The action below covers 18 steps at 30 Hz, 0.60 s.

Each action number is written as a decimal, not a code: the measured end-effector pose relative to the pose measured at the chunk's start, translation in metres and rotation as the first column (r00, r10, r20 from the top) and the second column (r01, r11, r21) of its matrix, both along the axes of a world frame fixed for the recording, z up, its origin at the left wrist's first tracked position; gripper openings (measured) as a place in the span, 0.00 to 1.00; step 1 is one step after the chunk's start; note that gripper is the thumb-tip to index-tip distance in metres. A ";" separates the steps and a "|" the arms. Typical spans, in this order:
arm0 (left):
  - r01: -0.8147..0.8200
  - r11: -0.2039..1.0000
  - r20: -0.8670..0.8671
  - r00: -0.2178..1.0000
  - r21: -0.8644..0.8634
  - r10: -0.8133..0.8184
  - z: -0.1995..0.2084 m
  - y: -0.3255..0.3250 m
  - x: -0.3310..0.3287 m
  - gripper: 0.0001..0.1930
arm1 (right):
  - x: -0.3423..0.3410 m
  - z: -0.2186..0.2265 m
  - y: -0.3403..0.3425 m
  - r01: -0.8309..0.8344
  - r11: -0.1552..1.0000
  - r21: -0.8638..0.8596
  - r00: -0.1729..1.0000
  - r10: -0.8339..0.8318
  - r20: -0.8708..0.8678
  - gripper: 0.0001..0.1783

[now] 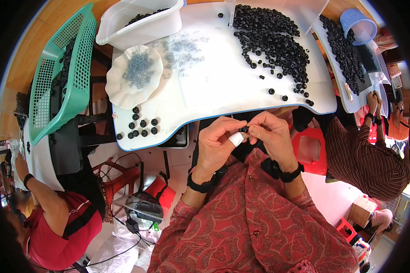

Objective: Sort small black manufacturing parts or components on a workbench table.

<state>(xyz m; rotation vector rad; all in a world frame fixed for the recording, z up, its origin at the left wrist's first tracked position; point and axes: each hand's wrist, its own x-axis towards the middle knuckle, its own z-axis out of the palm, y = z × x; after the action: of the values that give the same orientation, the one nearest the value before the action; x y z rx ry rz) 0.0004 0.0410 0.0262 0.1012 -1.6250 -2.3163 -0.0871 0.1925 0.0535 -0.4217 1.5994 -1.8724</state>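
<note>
My left hand (217, 142) and my right hand (272, 135) meet just below the near edge of the white table (223, 86). Together they pinch one small black ring (244, 129) between the fingertips. A white bandage wraps my left thumb. Both wrists wear black bands. A big heap of black rings (271, 38) lies on the table's far right. Several black rings (141, 125) sit grouped at its near left corner. A white scalloped dish (133, 75) holds tiny clear parts, and more of these are scattered beside it.
A white tub (141, 22) with black rings stands at the back left, a green perforated basket (61, 73) further left. A person in red sits lower left, another in a striped shirt right at a second table with a blue basket (357, 22). Red stools stand below.
</note>
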 end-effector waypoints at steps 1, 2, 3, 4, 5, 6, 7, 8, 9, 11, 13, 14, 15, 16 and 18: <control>-0.005 1.000 0.013 1.000 0.008 0.005 -0.001 0.000 0.000 0.16 | 0.000 -0.001 -0.001 0.000 1.000 0.001 1.000 0.000 0.000 0.05; -0.010 1.000 0.025 1.000 0.015 0.010 -0.001 0.000 -0.001 0.15 | 0.001 -0.002 -0.002 0.015 0.999 -0.039 0.999 -0.013 0.036 0.06; -0.012 1.000 0.026 1.000 0.016 0.011 -0.003 0.000 -0.001 0.15 | 0.002 -0.003 -0.004 0.030 0.996 -0.079 0.997 -0.024 0.074 0.06; -0.008 0.999 0.032 0.999 0.035 0.006 -0.004 0.000 -0.001 0.15 | 0.002 -0.003 -0.005 0.028 0.996 -0.079 0.997 -0.022 0.074 0.06; -0.003 0.999 0.037 0.999 0.054 0.001 -0.005 0.000 -0.001 0.15 | 0.002 -0.003 -0.006 0.032 0.996 -0.078 0.998 -0.027 0.063 0.06; -0.003 0.998 0.037 0.999 0.056 0.001 -0.003 0.000 -0.001 0.15 | 0.002 -0.003 -0.006 0.037 0.996 -0.076 0.998 -0.034 0.051 0.06; -0.005 0.993 0.021 1.000 0.115 0.003 0.002 0.002 -0.002 0.15 | 0.002 -0.003 -0.006 0.038 0.997 -0.075 0.998 -0.034 0.051 0.06; -0.006 0.985 0.006 1.000 0.173 0.005 0.004 0.003 -0.003 0.15 | 0.002 -0.003 -0.006 0.044 0.996 -0.075 0.998 -0.040 0.053 0.06; -0.008 0.985 0.006 1.000 0.173 0.007 0.003 0.003 -0.003 0.15 | 0.002 -0.003 -0.007 0.048 0.996 -0.077 0.997 -0.044 0.056 0.06; 0.003 0.985 -0.034 0.999 0.172 0.002 -0.002 0.003 -0.004 0.14 | 0.002 -0.004 -0.007 0.041 0.997 -0.068 0.998 -0.038 0.045 0.06; 0.000 0.986 -0.021 1.000 0.167 0.003 -0.002 0.003 -0.003 0.14 | 0.002 -0.003 -0.007 0.037 0.998 -0.057 0.999 -0.035 0.033 0.06; -0.002 0.987 -0.009 1.000 0.162 0.003 -0.002 0.002 -0.003 0.13 | 0.001 0.000 -0.007 0.027 0.999 -0.024 1.000 -0.027 0.003 0.06; -0.002 0.987 -0.009 1.000 0.162 0.004 -0.002 0.002 -0.003 0.13 | 0.001 0.002 -0.007 0.019 1.000 0.011 0.999 -0.019 -0.028 0.06; -0.004 0.986 -0.007 1.000 0.166 0.006 -0.003 0.003 -0.003 0.13 | 0.002 0.003 -0.007 0.019 1.000 0.011 0.999 -0.019 -0.029 0.06; -0.006 0.985 -0.005 1.000 0.171 0.007 -0.003 0.003 -0.003 0.13 | 0.002 0.006 -0.009 0.044 0.998 0.033 0.996 -0.042 -0.073 0.06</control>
<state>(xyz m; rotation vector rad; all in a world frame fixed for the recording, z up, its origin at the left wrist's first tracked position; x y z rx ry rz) -0.0022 0.0440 0.0233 0.1384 -1.4185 -2.4448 -0.0848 0.1838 0.0591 -0.4478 1.6984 -1.8781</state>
